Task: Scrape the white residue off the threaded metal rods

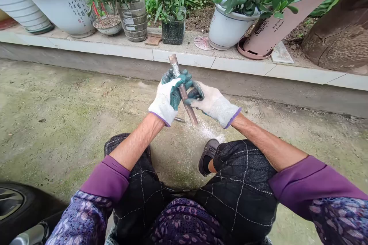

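Note:
A brown stick, with silvery wire or thread wound round its upper part, slants between my hands. My left hand, in a white glove with green-coated palm and fingers, is closed round the middle of the stick. From the other side my right hand, gloved alike, has its thumb and fingers curled in against the stick just lower down. The stick's lower end points at the ground. Behind it a short dark rod lies on the concrete, partly hidden by my left glove.
White powder or shavings are scattered on the concrete ground near my shoe. Ahead runs a low tiled ledge with potted plants, including a white pot. A vehicle wheel stands at the lower left.

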